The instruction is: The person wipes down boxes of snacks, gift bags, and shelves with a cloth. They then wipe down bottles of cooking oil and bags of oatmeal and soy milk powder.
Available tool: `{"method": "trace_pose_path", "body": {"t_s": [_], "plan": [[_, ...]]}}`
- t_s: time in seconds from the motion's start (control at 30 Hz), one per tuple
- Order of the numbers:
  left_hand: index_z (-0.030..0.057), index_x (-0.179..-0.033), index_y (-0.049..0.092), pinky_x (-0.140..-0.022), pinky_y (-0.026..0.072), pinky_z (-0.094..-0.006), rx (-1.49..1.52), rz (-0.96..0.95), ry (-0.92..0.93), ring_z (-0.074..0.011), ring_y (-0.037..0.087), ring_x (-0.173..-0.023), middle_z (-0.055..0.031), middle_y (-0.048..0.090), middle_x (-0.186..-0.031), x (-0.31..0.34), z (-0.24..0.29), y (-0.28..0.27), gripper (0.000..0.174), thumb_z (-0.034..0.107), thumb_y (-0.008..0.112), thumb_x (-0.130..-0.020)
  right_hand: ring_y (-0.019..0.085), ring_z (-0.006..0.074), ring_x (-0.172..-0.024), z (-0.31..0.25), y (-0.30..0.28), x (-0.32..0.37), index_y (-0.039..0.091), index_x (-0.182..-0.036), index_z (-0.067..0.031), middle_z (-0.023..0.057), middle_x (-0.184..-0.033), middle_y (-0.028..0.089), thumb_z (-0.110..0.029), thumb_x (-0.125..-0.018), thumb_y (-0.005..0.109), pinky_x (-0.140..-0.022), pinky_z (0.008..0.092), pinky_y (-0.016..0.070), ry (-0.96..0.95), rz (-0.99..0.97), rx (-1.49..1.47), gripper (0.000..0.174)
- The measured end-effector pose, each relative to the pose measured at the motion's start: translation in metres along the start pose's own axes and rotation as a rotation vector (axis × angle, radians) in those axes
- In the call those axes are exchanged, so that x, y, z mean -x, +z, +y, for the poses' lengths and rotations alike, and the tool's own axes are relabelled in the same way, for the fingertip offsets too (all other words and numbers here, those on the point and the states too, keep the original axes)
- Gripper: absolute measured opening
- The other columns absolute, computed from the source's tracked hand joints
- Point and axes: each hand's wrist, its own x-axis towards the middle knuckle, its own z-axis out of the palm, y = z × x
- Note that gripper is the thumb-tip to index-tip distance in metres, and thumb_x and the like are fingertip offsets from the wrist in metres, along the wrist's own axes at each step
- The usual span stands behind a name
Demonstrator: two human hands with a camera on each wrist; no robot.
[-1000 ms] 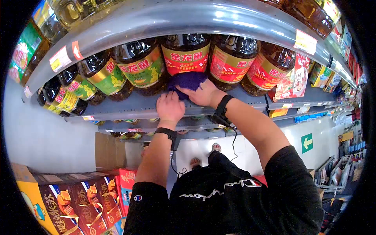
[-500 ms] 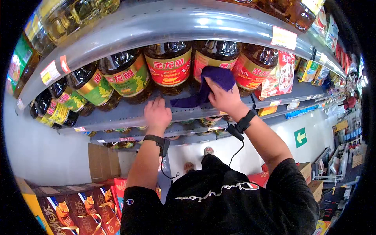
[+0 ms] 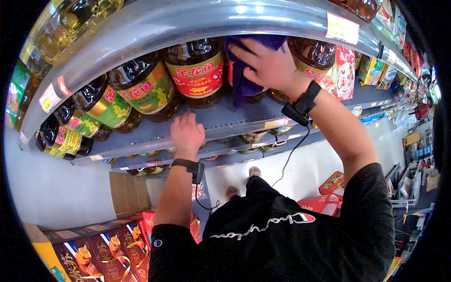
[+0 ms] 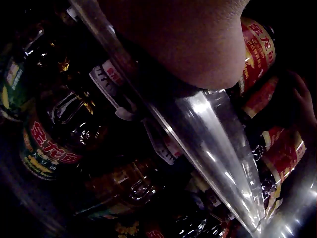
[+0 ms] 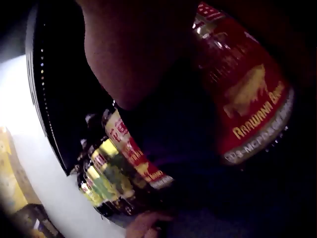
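My right hand (image 3: 270, 63) presses a purple cloth (image 3: 238, 87) against the front of a red-labelled cooking oil bottle, fingers spread over it. The cloth hides most of that label in the head view. In the dim right wrist view the red label (image 5: 247, 94) shows beside the dark cloth. My left hand (image 3: 187, 133) rests its fingers at the front edge of the shelf (image 3: 221, 120), holding nothing. Another red-labelled bottle (image 3: 195, 75) stands between the two hands. A green-labelled bottle (image 3: 143, 91) is left of it.
Overhead, a clear curved shelf front (image 3: 188, 23) with price tags overhangs the bottles. More bottles fill the left, and a red and white package (image 3: 345, 73) stands at right. Brown gift boxes (image 3: 108, 251) are behind at left; a lower shelf runs below.
My right hand has moved the cloth from the shelf surface rightward, then up onto the bottle front. My left hand has shifted left along the shelf edge, away from the cloth.
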Motion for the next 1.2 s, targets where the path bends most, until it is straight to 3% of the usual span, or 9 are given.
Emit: {"method": "trace_pose_path", "body": {"t_s": [0.07,0.37,0.63,0.7,0.8,0.9,0.97,1.03,1.2], "plan": [[0.0079,-0.104,0.067,-0.09,0.0483,-0.0452,-0.016,-0.041,-0.006,-0.0305,0.06,-0.106,-0.009,0.064,-0.13,0.002,-0.002,0.0,0.034,0.024,0.058,-0.076,0.056,0.031,-0.122,-0.005,0.012,0.014,0.06,-0.133,-0.0187,0.0082,-0.135,0.057,-0.027,-0.078,0.067,-0.104,0.0517,0.0412,-0.061,-0.008,-0.057,0.056],[0.0069,-0.106,0.067,-0.094,0.0465,-0.0449,-0.038,-0.113,-0.037,-0.0311,0.059,-0.11,-0.0088,0.064,-0.131,-0.002,-0.001,-0.002,0.036,0.024,0.058,-0.075,0.056,0.0338,-0.123,-0.027,0.078,0.085,0.06,-0.129,-0.0114,0.0133,-0.133,0.058,-0.017,-0.079,0.065,-0.105,0.0407,0.046,-0.257,-0.254,-0.376,0.051],[0.0065,-0.106,0.067,-0.093,0.0474,-0.0465,0.001,-0.079,-0.005,-0.032,0.059,-0.11,-0.0099,0.065,-0.127,0.0,-0.004,0.002,0.036,0.023,0.057,-0.076,0.063,0.028,-0.113,-0.016,0.03,0.068,0.063,-0.129,-0.0175,0.0039,-0.12,0.069,-0.021,-0.077,0.069,-0.101,0.0468,0.0447,0.085,0.089,-0.227,0.052],[0.0068,-0.107,0.067,-0.092,0.0477,-0.0464,0.02,-0.091,-0.004,-0.0321,0.06,-0.109,-0.0098,0.065,-0.126,0.001,-0.004,0.002,0.036,0.023,0.057,-0.076,0.059,0.0322,-0.12,-0.012,0.023,0.061,0.056,-0.137,-0.0122,0.0117,-0.13,0.063,-0.021,-0.078,0.068,-0.103,0.049,0.0431,0.197,0.036,-0.22,0.06],[0.0073,-0.108,0.067,-0.092,0.0478,-0.0462,-0.065,-0.113,-0.001,-0.0312,0.06,-0.108,-0.0088,0.066,-0.124,0.0,-0.003,0.004,0.037,0.023,0.056,-0.077,0.044,0.0437,-0.133,0.011,0.013,0.028,0.043,-0.145,-0.0034,0.0254,-0.145,0.045,-0.017,-0.08,0.065,-0.11,0.047,0.0381,0.36,0.294,-0.429,0.07],[0.0077,-0.108,0.067,-0.092,0.0474,-0.0466,-0.006,-0.074,-0.022,-0.0306,0.06,-0.109,-0.0091,0.066,-0.124,0.0,-0.003,0.003,0.037,0.023,0.056,-0.077,0.042,0.0451,-0.133,0.016,0.009,0.015,0.041,-0.143,0.003,0.0277,-0.143,0.045,-0.013,-0.076,0.066,-0.113,0.0457,0.0346,0.55,0.358,-0.715,0.072],[0.008,-0.107,0.068,-0.092,0.0474,-0.0458,-0.052,-0.035,0.025,-0.0304,0.06,-0.109,-0.0092,0.067,-0.121,-0.001,-0.005,0.005,0.036,0.023,0.057,-0.077,0.039,0.0469,-0.135,0.003,0.016,0.014,0.039,-0.143,0.0062,0.0305,-0.143,0.043,-0.013,-0.076,0.066,-0.116,0.0482,0.031,0.505,0.488,-0.52,0.075],[0.0081,-0.107,0.068,-0.092,0.0475,-0.0453,-0.05,-0.061,0.009,-0.0307,0.06,-0.108,-0.0092,0.067,-0.119,-0.002,-0.002,0.002,0.036,0.022,0.058,-0.076,0.028,0.0543,-0.14,-0.025,0.036,0.032,0.034,-0.142,0.0136,0.0368,-0.147,0.034,-0.014,-0.075,0.067,-0.12,0.0521,0.0215,0.578,0.431,-0.338,0.079],[0.0085,-0.107,0.068,-0.094,0.0472,-0.0443,-0.059,-0.133,-0.038,-0.0313,0.059,-0.108,-0.0088,0.068,-0.114,-0.002,0.001,-0.001,0.036,0.021,0.063,-0.073,0.016,0.0565,-0.144,-0.098,0.097,0.089,0.02,-0.142,0.0218,0.0432,-0.151,0.021,-0.011,-0.077,0.063,-0.122,0.0523,0.0142,0.925,0.25,-0.619,0.084]]}}
